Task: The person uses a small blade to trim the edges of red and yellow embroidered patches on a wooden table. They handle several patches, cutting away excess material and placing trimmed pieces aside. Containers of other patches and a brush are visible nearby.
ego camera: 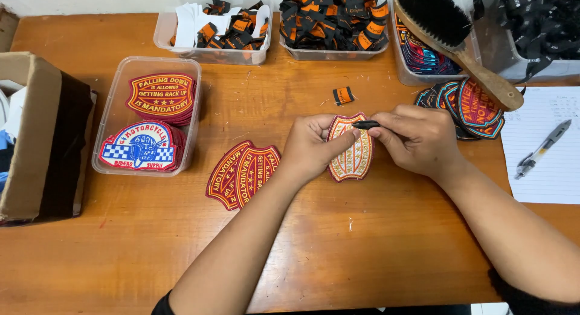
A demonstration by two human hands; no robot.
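Note:
My left hand (314,147) holds a red shield-shaped embroidered patch (352,159) by its left edge, just above the wooden table (374,242). My right hand (417,138) pinches a small black tool or tab (365,125) against the patch's top edge. A second red shield patch (241,173) lies flat on the table left of my left hand. A small black and orange tag (342,95) lies loose beyond the hands.
A clear tray (109,118) at left holds red and blue patch stacks. Tubs of black-orange tags (329,19) line the back. A wooden brush (459,40) rests across a tub above a patch pile (468,109). Paper with a pen (541,149) lies right; a cardboard box (36,133) far left.

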